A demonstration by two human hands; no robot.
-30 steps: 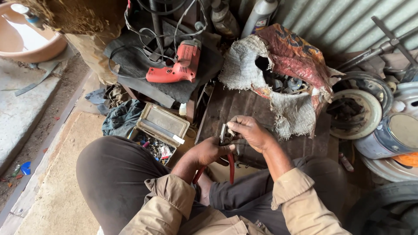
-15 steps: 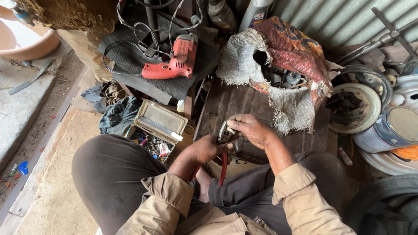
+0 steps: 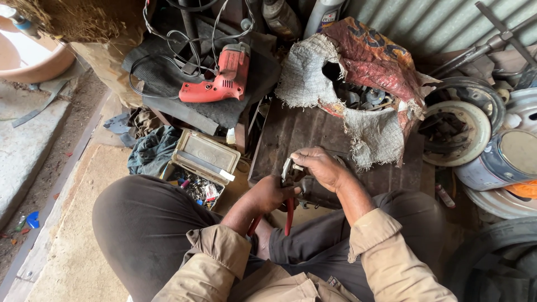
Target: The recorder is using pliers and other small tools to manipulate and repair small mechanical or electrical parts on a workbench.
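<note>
Up beyond both hands sits a torn sack (image 3: 358,84) w/ metal parts showing inside; further up-left of left hand, a red drill (image 3: 221,78) on a black mat (image 3: 184,106). Just left of left hand, an open parts box (image 3: 202,162) w/ small bits. Under both hands, a dark metal block (image 3: 313,193). Left hand (image 3: 271,193) closed round red-handled pliers (image 3: 289,196), handles pointing down toward the lap. Right hand (image 3: 320,166) curled over a small metal piece (image 3: 287,166) at the pliers' top, touching left hand; can't tell what the piece is.
</note>
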